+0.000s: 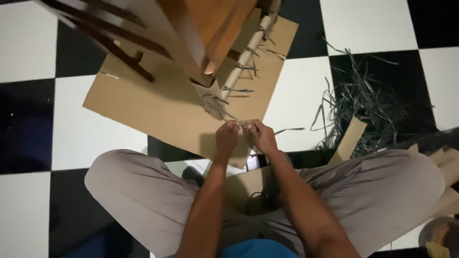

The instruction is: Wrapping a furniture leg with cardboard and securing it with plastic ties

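Observation:
I sit cross-legged on a black-and-white tiled floor. My left hand and my right hand meet in front of me, fingers pinched on a thin grey strip at the low end of a pale wooden pole. Several grey strips are tied around the pole along its length. The pole rises up and away toward a blurred wooden frame close to the camera. All of this lies over a flat sheet of brown cardboard.
A loose heap of grey strips lies on the floor at the right, with a small cardboard piece beside it. More cardboard scraps sit past my right knee. A round object is at the bottom right corner.

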